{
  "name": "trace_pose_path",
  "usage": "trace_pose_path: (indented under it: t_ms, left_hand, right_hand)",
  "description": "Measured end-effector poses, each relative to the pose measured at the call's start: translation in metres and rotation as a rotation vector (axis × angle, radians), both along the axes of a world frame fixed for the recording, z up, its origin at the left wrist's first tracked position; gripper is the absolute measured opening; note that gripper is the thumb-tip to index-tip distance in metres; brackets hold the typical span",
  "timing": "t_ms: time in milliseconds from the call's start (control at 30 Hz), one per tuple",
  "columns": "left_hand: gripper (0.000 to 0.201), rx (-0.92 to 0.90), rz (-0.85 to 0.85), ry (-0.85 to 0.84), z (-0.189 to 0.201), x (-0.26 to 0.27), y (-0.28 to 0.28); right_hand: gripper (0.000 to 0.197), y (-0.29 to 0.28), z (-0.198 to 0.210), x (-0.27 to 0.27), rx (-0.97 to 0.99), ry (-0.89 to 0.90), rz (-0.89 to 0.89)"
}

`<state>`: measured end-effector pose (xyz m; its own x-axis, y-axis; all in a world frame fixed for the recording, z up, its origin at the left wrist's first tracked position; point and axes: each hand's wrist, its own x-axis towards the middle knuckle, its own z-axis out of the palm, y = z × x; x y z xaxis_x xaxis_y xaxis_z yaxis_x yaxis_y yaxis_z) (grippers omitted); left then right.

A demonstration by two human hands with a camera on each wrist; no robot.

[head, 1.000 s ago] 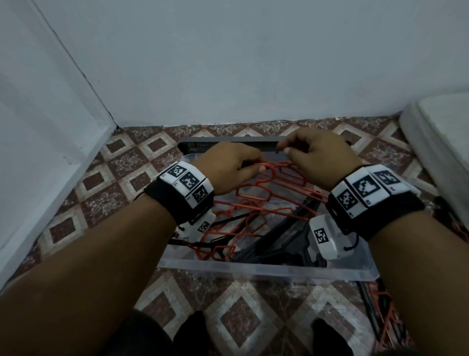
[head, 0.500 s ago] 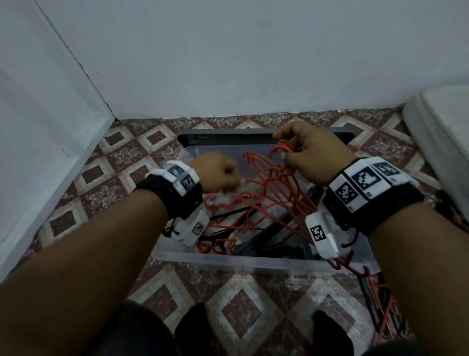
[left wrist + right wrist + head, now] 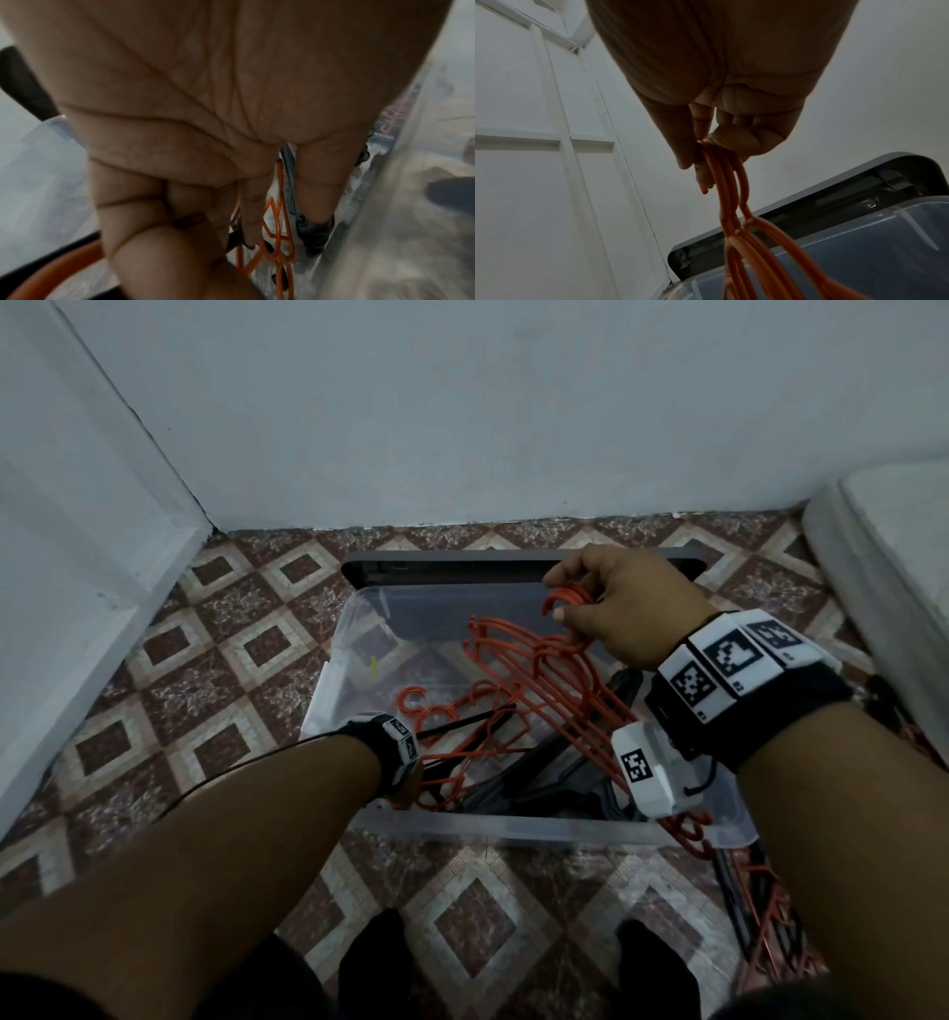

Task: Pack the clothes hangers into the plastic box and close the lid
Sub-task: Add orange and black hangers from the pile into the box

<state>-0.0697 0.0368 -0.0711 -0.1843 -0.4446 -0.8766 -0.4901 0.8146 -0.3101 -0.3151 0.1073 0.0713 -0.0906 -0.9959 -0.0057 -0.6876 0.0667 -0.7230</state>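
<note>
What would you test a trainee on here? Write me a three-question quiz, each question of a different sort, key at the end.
1. True or false: the dark grey lid already sits on the clear plastic box.
2. The right hand pinches the bunch of orange plastic hangers by: A) the hooks; B) the bottom bars; C) the shoulders.
3. Fill in: the left hand reaches down into the ____.

Key: 1 false, the lid lies behind the open box; 2 A; 3 box.
</note>
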Motion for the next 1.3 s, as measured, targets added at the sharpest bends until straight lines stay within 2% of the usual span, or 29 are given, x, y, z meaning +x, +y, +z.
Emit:
trace_pose_path:
  t_ms: [33,167,233,400,467,600,867,1067,1200,1300]
  left_hand:
    - [0.013,-0.032,-0.064,-0.017,0.000,-0.001,0.002]
    - [0.023,-0.097,-0.145,-0.081,-0.004,-0.005,0.013]
    - [0.027,-0.138,-0.189,-0.050,-0.004,-0.003,0.012]
    - [0.024,-0.444,-0.121,0.299,0.042,-0.010,-0.019]
    - [0.020,-0.536,-0.167,0.440,0.069,-0.012,-0.035]
    - [0.019,-0.441,-0.141,0.621,0.104,-0.003,-0.056]
    - [0.020,-0.442,0.056,0.908,0.149,0.032,-0.073]
    - [0.025,-0.456,0.157,1.198,0.164,0.044,-0.067]
    - [0.028,-0.405,0.180,1.198,0.158,0.038,-0.064]
    - [0.040,-0.398,0.116,1.149,0.151,0.024,-0.055]
  right_hand:
    - [0.021,0.000,0.000,0.000,-0.002,0.005,0.000]
    - [0.021,0.000,-0.001,-0.004,-0.011,0.027,-0.012]
    - [0.020,-0.001,-0.002,-0.005,-0.024,0.040,-0.022]
    - [0.018,-0.003,-0.003,-0.010,-0.039,0.074,-0.065]
    - [0.016,-0.003,-0.004,-0.012,-0.039,0.068,-0.078]
    - [0.014,-0.001,-0.004,-0.016,-0.054,0.036,-0.101]
    - [0.014,-0.001,-0.004,-0.018,-0.029,-0.050,-0.144]
    - [0.023,0.001,-0.004,-0.015,0.016,-0.008,-0.023]
    - [0.012,0.001,-0.002,-0.009,-0.050,-0.061,-0.019]
    - [0.010,0.000,0.000,-0.005,-0.113,-0.012,-0.037]
